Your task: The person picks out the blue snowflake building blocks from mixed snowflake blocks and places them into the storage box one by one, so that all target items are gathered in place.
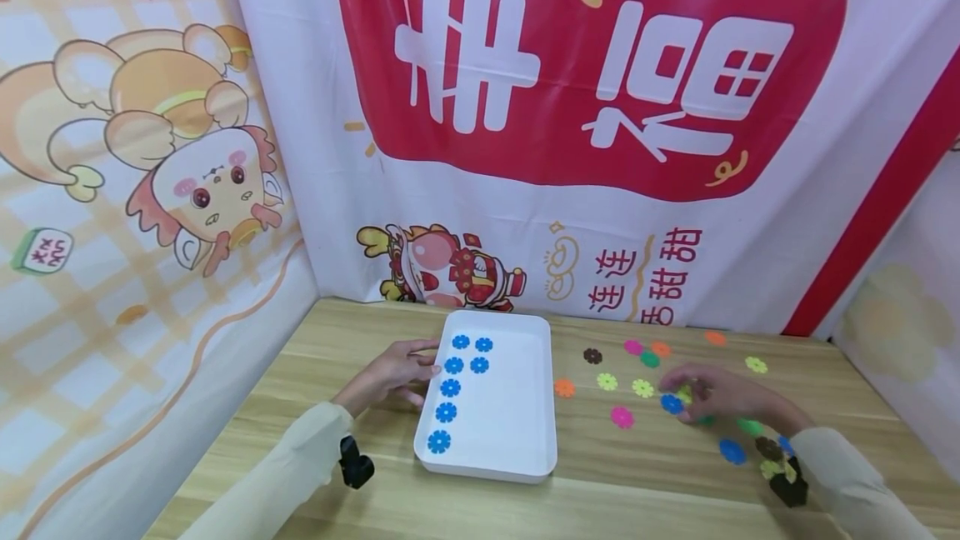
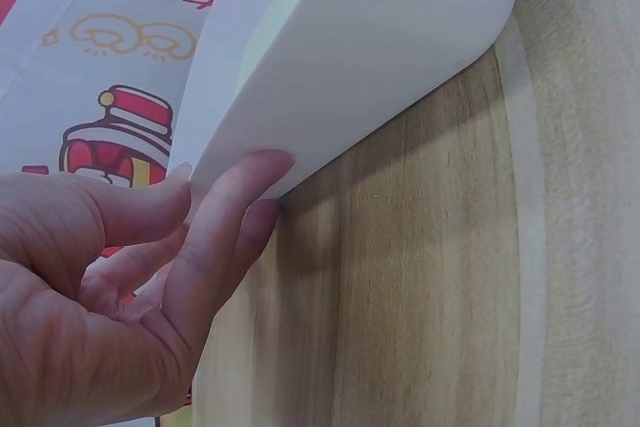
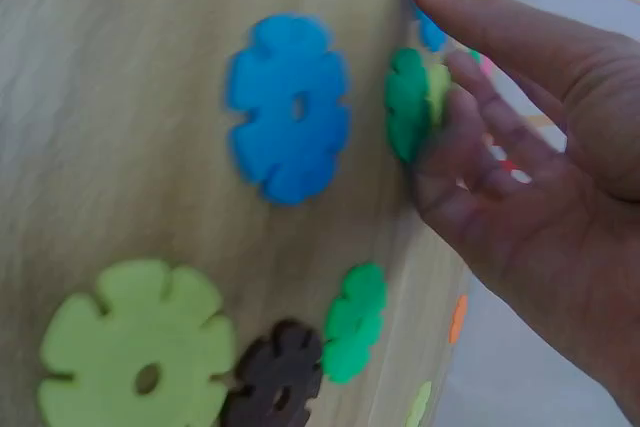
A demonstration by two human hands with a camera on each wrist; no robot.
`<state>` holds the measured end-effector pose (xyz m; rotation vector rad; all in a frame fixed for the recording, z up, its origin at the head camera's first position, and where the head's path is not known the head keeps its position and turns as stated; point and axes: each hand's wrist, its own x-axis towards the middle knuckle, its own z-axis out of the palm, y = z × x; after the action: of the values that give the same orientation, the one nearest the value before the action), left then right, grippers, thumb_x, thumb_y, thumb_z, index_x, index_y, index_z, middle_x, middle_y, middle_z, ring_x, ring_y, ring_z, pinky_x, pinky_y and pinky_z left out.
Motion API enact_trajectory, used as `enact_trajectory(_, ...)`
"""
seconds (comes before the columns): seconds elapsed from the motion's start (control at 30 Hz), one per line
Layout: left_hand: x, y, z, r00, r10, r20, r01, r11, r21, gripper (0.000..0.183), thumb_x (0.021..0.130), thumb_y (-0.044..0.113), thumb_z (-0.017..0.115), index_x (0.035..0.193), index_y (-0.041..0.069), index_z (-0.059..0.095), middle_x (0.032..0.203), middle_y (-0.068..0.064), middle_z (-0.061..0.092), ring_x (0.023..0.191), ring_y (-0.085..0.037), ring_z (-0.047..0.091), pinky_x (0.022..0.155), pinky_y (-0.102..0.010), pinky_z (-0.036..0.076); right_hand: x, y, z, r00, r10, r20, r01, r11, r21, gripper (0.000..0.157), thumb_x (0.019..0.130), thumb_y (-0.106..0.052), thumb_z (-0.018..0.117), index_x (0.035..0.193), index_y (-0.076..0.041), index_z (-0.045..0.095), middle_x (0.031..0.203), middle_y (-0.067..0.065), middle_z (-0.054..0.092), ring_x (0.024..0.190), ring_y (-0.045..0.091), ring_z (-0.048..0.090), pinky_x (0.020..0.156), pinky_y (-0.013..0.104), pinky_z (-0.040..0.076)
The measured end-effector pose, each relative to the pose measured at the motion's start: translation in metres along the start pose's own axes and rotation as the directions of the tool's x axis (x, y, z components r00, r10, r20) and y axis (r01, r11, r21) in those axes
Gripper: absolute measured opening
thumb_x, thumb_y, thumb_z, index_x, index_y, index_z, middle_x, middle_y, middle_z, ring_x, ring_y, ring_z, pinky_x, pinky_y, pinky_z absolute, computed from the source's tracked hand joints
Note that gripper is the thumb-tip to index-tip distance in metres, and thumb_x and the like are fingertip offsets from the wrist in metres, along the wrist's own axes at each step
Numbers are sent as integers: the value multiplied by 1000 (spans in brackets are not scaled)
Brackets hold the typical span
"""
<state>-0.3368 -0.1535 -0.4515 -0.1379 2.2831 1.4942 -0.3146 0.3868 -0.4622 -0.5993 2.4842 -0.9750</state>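
Observation:
The white tray [image 1: 517, 407] lies on the wooden table with several blue flower-shaped notched discs [image 1: 450, 388] along its left side. At its left wall my left hand [image 1: 393, 373] grips the edge, one tip at the rim and other fingers [image 2: 225, 207] against the outer wall. Over the scattered discs to the right is my right hand [image 1: 712, 394], thumb and fingers apart. A blue disc [image 1: 671, 404] lies right at the fingertips, and a green disc [image 3: 405, 102] shows beside the fingers in the right wrist view.
More loose discs lie right of the tray, including an orange one [image 1: 564, 388], a pink one [image 1: 622, 417], a brown one [image 1: 592, 355] and a blue one [image 1: 732, 451]. A printed cloth [image 1: 450, 190] hangs behind the table, and another covers the left side.

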Motion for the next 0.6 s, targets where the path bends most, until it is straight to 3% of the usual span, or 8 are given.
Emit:
enact_trajectory(0.23,0,-2,-1,1000,0,5,1,1000,-18,59,103,11,67,158,14,47,148,-25,58,101,-27,75,65,-37,67,0,6,7,998,-19,-62,17,999,-35,31,94,-16,79,122,-6,69,117,10,69,90,18,54,73,22,48)
enact_trajectory(0.6,0,-2,0,1000,-4,1,4,1000,-18,59,104,12,66,159,14,46,150,-26,56,103,-27,75,65,-35,67,6,3,5,998,6,-66,-12,996,-92,26,92,-20,82,111,-11,67,103,2,66,90,18,56,75,23,50)
